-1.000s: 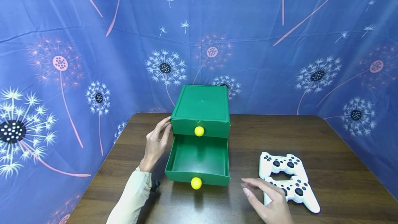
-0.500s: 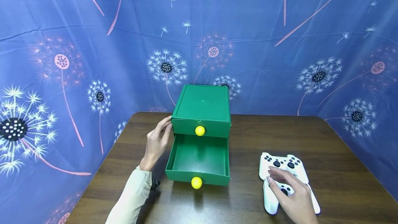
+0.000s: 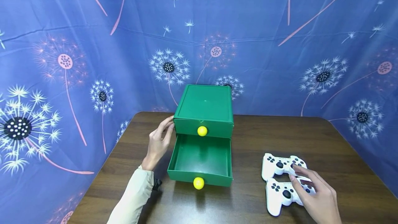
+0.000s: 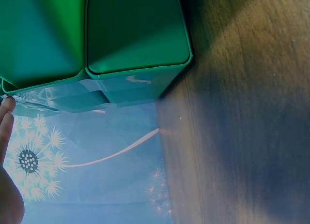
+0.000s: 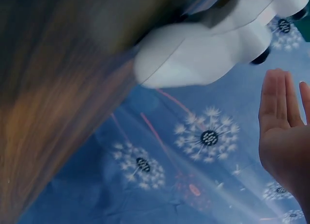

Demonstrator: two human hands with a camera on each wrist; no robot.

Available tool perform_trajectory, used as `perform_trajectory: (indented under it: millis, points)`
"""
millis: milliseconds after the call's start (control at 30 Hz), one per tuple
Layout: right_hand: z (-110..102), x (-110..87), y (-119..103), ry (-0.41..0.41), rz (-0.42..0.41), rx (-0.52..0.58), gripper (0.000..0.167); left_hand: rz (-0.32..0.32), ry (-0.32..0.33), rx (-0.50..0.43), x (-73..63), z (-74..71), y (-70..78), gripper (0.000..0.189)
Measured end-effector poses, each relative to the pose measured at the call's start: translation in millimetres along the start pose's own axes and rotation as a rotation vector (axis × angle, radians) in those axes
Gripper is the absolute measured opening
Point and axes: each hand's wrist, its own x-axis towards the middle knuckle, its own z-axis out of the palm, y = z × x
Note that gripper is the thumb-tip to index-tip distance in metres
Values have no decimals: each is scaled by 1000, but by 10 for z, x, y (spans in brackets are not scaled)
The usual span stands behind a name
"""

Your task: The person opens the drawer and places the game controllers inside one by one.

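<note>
A small green two-drawer box (image 3: 206, 103) stands at the middle of the table in the head view. Its lower drawer (image 3: 180, 175) is pulled out and bare inside; the upper drawer (image 3: 185, 126) is in. My left hand (image 3: 157, 146) touches the box's left side near the top front corner. Two white game controllers, a rear one (image 3: 267, 168) and a front one (image 3: 274, 205), lie at the right. Over the front controller's right part hovers my right hand (image 3: 320, 196), thumb and fingers apart. In the right wrist view its fingers (image 5: 276, 100) look straight, apart from the white controller (image 5: 189, 57).
Round yellow knobs, an upper one (image 3: 202, 131) and a lower one (image 3: 198, 183), stick out from the drawer fronts. The brown wooden table (image 3: 248, 137) is backed by a blue dandelion-print cloth (image 3: 255, 68). A small black object (image 3: 157, 184) sits by the left wrist.
My right hand has moved right, from the controllers' left edge across to the front controller's right part. My left hand stays at the box. The view has shifted slightly.
</note>
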Motion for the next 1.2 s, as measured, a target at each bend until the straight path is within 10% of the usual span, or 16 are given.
perform_trajectory:
  millis: [400, 1200]
  points:
    - [-140, 144, 276, -114, 172, -176, 38, -27, -5, 9, -11, 17, 15, 49]
    - [-161, 336, 772, -261, 203, -232, 50, -39, -12, 18, -20, 2, 16, 48]
